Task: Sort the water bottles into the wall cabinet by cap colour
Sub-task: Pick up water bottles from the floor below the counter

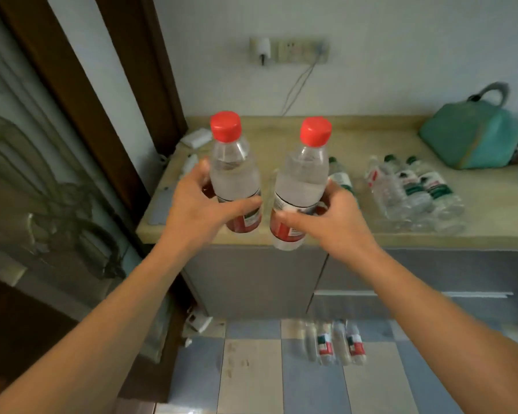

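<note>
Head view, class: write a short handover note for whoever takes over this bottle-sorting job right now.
Left hand grips one red-capped bottle; right hand grips another red-capped bottle, both upright over the counter.
Green-capped bottles lie on the counter; more bottles lie on the floor.
Wall cabinet not in view, so shelved count unknown.
Left: shelve these two, then the rest.

Beige countertop [281, 130]: green-capped bottles [413, 189] laid at 3 o'clock, teal bag [470, 138] at 2 o'clock.
</note>
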